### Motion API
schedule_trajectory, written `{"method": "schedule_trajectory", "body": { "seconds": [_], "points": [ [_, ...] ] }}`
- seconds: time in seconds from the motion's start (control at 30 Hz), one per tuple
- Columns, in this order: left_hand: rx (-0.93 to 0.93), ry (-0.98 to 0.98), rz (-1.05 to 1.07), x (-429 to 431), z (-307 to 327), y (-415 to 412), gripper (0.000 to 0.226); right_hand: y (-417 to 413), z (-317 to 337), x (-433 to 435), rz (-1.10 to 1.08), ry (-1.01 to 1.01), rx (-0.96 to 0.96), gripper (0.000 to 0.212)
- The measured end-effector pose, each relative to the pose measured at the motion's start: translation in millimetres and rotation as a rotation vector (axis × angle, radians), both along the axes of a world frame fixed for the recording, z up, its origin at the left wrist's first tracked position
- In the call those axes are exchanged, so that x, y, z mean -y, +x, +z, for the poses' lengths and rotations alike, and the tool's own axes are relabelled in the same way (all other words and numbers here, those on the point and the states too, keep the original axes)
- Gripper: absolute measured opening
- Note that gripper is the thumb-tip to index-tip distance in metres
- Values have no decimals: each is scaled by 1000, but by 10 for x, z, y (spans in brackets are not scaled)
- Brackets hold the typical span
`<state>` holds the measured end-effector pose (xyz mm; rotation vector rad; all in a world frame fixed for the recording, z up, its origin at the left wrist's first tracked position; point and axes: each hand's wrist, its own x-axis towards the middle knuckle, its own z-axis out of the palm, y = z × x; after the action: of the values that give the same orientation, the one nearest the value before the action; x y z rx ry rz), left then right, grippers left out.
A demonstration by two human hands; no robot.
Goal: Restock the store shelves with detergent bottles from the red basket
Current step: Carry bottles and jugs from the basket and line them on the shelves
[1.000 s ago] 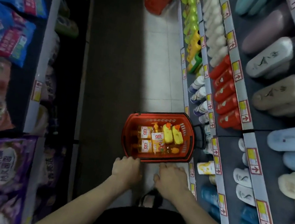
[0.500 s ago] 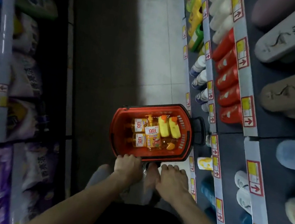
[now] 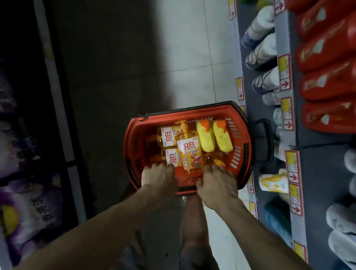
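Picking step: bottles [image 3: 189, 152] lie in the basket [image 3: 132, 141], just beyond the fingertips. Left hand [image 3: 159, 178] curls and right hand [image 3: 217, 188] spreads onto them; whether either grasps, I cannot tell. Next: clasp one and lift it to the shelf [image 3: 320, 163] right of the fingers.

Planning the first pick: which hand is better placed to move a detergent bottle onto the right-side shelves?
Right, likely. The right hand reaches into the red plastic basket on the side beside the grey shelves; the left hand is on the aisle side.
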<state>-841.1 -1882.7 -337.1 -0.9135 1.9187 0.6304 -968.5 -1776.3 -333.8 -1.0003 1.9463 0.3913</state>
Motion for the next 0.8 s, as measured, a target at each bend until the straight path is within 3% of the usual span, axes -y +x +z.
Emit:
{"method": "schedule_trajectory", "body": {
  "seconds": [0.23, 0.43, 0.6, 0.63, 0.73, 0.8],
  "points": [
    [53, 62, 7, 182, -1135, -17, 25, 27, -1053, 70, -71, 119, 9, 52],
    [-16, 126, 92, 153, -1900, -129, 29, 32, -1830, 95, -319, 128, 60, 50],
    [-12, 187, 537, 35, -2373, -130, 41, 152, -2318, 192, -702, 84, 164, 96],
    [-13, 209, 631, 16, -2451, -132, 44, 169, -2371, 212, -767, 99, 170, 95],
    [-39, 276, 897, -26, -2598, -155, 47, 165, -2428, 315, -901, 138, 172, 63],
    [-57, 327, 1083, -45, -2687, -160, 48, 154, -2503, 328, -939, 148, 174, 56]
  ]
}}
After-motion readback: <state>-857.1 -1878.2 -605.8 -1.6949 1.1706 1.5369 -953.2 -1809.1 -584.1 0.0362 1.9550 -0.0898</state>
